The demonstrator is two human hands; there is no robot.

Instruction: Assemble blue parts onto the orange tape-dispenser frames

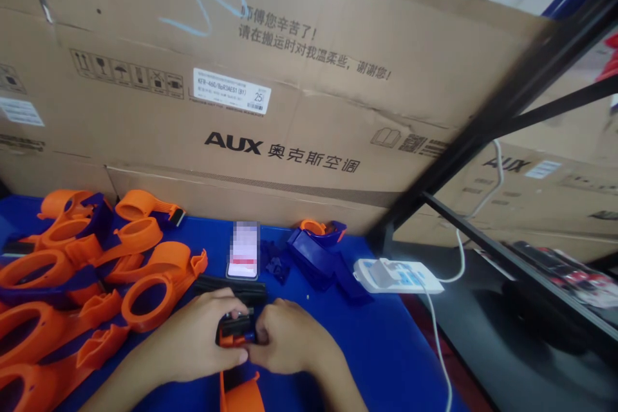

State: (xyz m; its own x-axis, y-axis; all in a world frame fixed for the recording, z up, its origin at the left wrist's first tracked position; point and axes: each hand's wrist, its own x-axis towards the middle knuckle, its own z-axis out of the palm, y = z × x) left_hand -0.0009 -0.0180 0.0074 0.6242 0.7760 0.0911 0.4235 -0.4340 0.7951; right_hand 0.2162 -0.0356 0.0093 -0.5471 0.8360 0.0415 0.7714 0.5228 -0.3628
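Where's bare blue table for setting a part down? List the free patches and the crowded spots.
Free: the blue table right of the right hand, in front of the power strip. A smaller strip lies behind the phone. Crowded: the orange parts fill the left side, and dark blue parts sit between phone and power strip.

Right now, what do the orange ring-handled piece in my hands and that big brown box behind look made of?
The orange ring-handled piece between the left hand and right hand looks like moulded plastic: even colour, smooth dull sheen. The big brown box appears to be printed matte cardboard, creased at its folds.
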